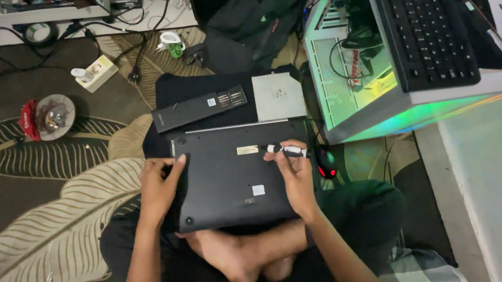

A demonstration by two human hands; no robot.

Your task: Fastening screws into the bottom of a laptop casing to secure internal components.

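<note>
A black laptop [230, 179] lies upside down across my crossed legs, its underside facing up. My left hand [161, 188] grips its left edge, thumb on the bottom panel. My right hand [295, 176] rests on the right part of the panel and holds a small black and white screwdriver [285, 150], its tip pointing left near a pale label on the panel. Just beyond the laptop lies an open black bit case [200, 108] with a row of bits, and beside it a grey square pad [279, 96].
A lit desktop computer case [360, 71] with a keyboard [425, 23] on top stands at the right. A black mouse [326, 161] lies by my right hand. A backpack [250, 23], a power strip [95, 73], cables and a round dish [52, 116] lie on the patterned rug.
</note>
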